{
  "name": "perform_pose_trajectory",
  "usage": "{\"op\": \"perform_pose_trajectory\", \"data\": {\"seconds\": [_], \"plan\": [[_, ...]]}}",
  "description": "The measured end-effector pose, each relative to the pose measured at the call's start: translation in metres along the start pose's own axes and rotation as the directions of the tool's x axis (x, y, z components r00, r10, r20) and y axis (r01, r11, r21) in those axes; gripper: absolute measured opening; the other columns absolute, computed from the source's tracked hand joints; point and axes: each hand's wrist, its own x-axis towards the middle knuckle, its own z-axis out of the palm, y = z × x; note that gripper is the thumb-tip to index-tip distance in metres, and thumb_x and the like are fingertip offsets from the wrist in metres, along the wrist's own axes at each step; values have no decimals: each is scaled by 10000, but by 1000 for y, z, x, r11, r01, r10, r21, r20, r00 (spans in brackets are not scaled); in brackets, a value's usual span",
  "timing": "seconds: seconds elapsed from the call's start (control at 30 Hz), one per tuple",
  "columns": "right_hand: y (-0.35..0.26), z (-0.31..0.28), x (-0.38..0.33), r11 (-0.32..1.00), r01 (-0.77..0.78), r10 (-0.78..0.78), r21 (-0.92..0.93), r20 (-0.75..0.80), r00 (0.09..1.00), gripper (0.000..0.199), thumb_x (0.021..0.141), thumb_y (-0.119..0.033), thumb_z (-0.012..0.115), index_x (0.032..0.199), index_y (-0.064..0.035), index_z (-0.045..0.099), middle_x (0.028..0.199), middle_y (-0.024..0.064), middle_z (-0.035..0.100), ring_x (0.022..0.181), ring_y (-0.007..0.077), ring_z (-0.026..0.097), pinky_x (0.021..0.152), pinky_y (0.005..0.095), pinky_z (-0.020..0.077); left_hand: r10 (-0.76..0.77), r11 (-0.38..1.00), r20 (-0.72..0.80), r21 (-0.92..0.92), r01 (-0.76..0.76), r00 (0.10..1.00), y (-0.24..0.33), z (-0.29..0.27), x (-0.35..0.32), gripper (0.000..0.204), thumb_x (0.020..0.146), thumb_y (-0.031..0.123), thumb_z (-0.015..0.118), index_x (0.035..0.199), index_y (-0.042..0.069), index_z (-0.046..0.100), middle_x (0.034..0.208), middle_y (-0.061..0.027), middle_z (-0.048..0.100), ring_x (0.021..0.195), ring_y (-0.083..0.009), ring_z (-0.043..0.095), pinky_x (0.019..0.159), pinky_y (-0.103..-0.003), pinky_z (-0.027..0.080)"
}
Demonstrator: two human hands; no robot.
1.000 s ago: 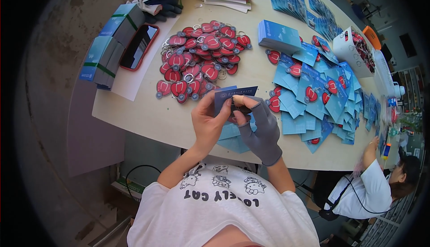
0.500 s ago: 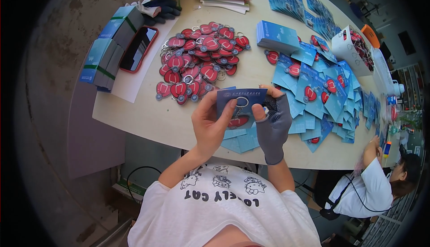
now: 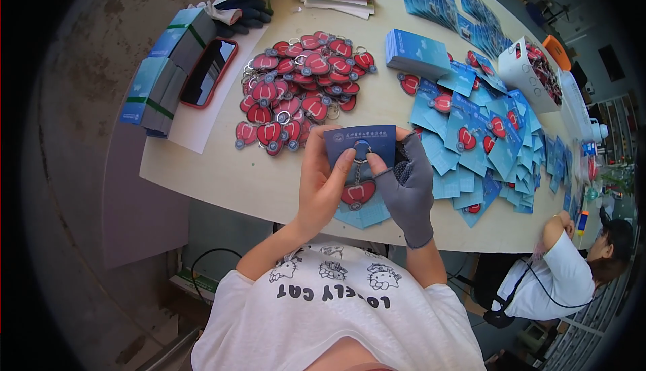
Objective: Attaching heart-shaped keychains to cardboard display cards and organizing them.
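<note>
Between my two hands I hold up a blue card (image 3: 343,137), its upper part facing me. A red keychain (image 3: 358,194) hangs down by a short chain in front of it, and its metal ring lies against the card under both thumbs. My left hand (image 3: 319,181) is bare and grips the card's left side. On my right hand (image 3: 408,189) is a grey fingerless glove; it grips the card's right side. Beyond my hands lies a heap of red keychains (image 3: 313,81). Some blue cards (image 3: 367,215) lie on the table just below the held card.
Cards with keychains (image 3: 498,135) are piled on the right, beside a stack of blue cards (image 3: 417,53). A white box (image 3: 521,75) holds more keychains. Banded card stacks (image 3: 151,88), a phone (image 3: 210,75) and dark gloves (image 3: 249,15) lie left. A co-worker (image 3: 552,277) sits at right.
My right thumb has moved in onto the ring beside the left thumb. The card is a little higher in my hands, and the keychain now hangs lower in front of it.
</note>
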Motion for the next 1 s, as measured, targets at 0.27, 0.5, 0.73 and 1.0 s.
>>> {"op": "perform_pose_trajectory", "data": {"seconds": [0.27, 0.5, 0.73, 1.0], "plan": [[22, -43, -7, 999, -34, 32, -19, -104, 994, 361, 895, -12, 620, 1239, 16, 513, 1067, 40, 607, 922, 81, 571, 810, 218, 464, -46, 922, 154, 387, -17, 987, -12, -21, -2, 442, 921, 102, 624, 1305, 12, 424, 1092, -96, 523, 1012, -167, 536, 871, -301, 447], [12, -237, 36, 935, 73, -244, -346, -481, 842, 370, 926, -130, 587, 1250, 37, 526, 1164, 114, 602, 1028, 153, 563, 934, 279, 420, -15, -27, 129, 991, -129, 992, -35, -32, -10, 874, 697, 469, 773, 1293, -82, 450, 1126, -163, 491, 1030, -306, 487, 846, -393, 437], [17, -182, 64, -65, -240, -709, -969, -125, 694, 369, 887, -202, 653, 1205, -33, 569, 1202, 189, 587, 1124, 320, 548, 951, 404, 428, -6, -51, 169, 984, -169, 986, -39, -35, -6, 912, 669, 393, 818, 1363, -38, 413, 1297, -215, 419, 1132, -354, 440, 969, -425, 396], [83, 8, 95, 500, 575, -326, -647, 474, 818, 153, 774, -133, 700, 895, -59, 643, 937, 86, 613, 892, 279, 590, 791, 387, 476, -34, 150, 85, 986, -79, 996, -28, -42, -9, 958, 670, 251, 837, 1428, -11, 312, 1332, -278, 342, 1148, -423, 415, 947, -455, 422]]}}
